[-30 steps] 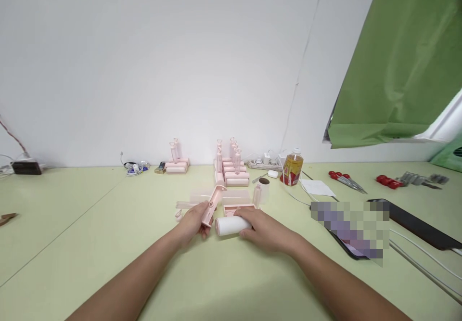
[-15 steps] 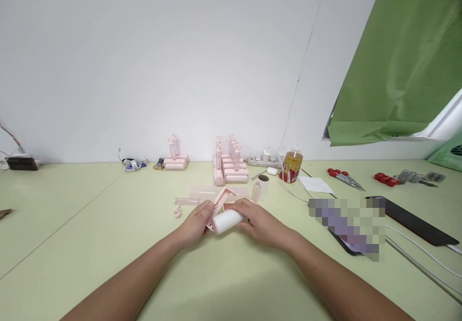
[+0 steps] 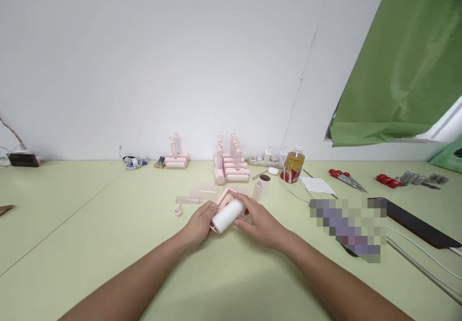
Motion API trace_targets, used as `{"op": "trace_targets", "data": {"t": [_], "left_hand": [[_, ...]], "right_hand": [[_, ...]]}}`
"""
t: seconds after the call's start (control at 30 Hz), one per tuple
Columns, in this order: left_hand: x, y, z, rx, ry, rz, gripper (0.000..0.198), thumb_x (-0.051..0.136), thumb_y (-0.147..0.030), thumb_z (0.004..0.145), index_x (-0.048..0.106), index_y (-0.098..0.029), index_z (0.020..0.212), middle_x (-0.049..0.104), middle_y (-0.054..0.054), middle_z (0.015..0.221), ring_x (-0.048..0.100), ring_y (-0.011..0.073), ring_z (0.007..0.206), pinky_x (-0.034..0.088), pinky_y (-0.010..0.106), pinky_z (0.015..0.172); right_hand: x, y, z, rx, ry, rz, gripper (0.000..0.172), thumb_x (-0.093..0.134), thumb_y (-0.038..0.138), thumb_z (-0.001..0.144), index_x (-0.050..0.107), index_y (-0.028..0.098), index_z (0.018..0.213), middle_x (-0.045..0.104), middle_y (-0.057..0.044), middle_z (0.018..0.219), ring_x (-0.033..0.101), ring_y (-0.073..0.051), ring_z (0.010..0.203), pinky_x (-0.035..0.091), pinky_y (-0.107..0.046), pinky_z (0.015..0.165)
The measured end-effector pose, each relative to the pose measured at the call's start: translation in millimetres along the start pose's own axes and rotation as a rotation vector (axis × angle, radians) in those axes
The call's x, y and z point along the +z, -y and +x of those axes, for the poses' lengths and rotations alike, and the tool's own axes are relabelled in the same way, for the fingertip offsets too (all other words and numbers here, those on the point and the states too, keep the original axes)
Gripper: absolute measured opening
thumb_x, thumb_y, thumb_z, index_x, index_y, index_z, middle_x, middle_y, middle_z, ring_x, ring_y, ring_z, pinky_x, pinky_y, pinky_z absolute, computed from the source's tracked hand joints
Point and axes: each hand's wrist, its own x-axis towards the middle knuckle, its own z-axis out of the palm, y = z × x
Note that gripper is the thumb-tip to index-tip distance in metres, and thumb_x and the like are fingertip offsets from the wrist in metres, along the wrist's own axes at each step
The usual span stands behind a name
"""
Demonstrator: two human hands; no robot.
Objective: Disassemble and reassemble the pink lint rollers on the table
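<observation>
A white roll (image 3: 228,216) lies tilted between my two hands, against a pink frame (image 3: 225,198) behind it. My left hand (image 3: 200,221) is closed on the frame's left end, with the thumb on top. Fingers of my right hand (image 3: 254,218) wrap round the right end of the roll; the frame's far right part is hidden there. Just beyond are a clear pink tube (image 3: 188,199), a small pink cap with a loop (image 3: 178,211), translucent pink covers (image 3: 203,191), an upright pink handle (image 3: 257,190) and another roll with a dark core (image 3: 264,182).
Pink rollers (image 3: 237,172) stand stacked by the wall, with a smaller group (image 3: 176,161) to their left. Rightward are a power strip (image 3: 265,161), a bottle (image 3: 292,165), white paper (image 3: 317,185), red-handled tools (image 3: 344,177), a black tray-like object (image 3: 415,222) and cables.
The white roll has turned to a steeper tilt and now covers more of the pink frame. The frame sits lower behind it, and my right hand's fingers have moved up around the roll's end.
</observation>
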Motion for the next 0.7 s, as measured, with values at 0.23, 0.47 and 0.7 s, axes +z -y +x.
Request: {"op": "trace_targets", "data": {"t": [0.23, 0.47, 0.7], "left_hand": [[16.3, 3.3, -8.8, 0.019, 0.117, -0.097, 0.044, 0.039, -0.066, 0.088, 0.040, -0.021, 0.087, 0.041, -0.006, 0.062, 0.035, 0.0084, 0.048, 0.026, 0.022, 0.044], [22.0, 1.7, -15.2, 0.124, 0.207, -0.110, 0.053, 0.046, -0.060, 0.089, 0.038, -0.021, 0.123, 0.055, -0.001, 0.076, 0.052, 0.0119, 0.057, 0.040, 0.022, 0.048], [18.2, -2.5, -16.0, 0.214, 0.076, -0.015, 0.052, 0.046, -0.056, 0.090, 0.036, -0.023, 0.130, 0.062, 0.002, 0.086, 0.059, 0.0154, 0.067, 0.047, 0.026, 0.057]], "right_hand": [[13.9, 1.6, 7.1, 0.177, -0.254, 0.618, 0.046, 0.061, 0.041, 0.083, 0.038, 0.024, 0.119, 0.062, -0.006, 0.110, 0.059, -0.018, 0.084, 0.050, -0.033, 0.072], [22.2, 13.3, 8.7, 0.316, -0.316, 0.872, 0.049, 0.072, 0.041, 0.072, 0.050, 0.020, 0.111, 0.063, -0.005, 0.099, 0.060, -0.018, 0.082, 0.049, -0.031, 0.072], [29.3, 28.2, -0.1, 0.218, -0.069, 0.703, 0.038, 0.057, 0.030, 0.082, 0.047, 0.023, 0.118, 0.060, -0.002, 0.098, 0.057, -0.018, 0.086, 0.048, -0.029, 0.072]]}}
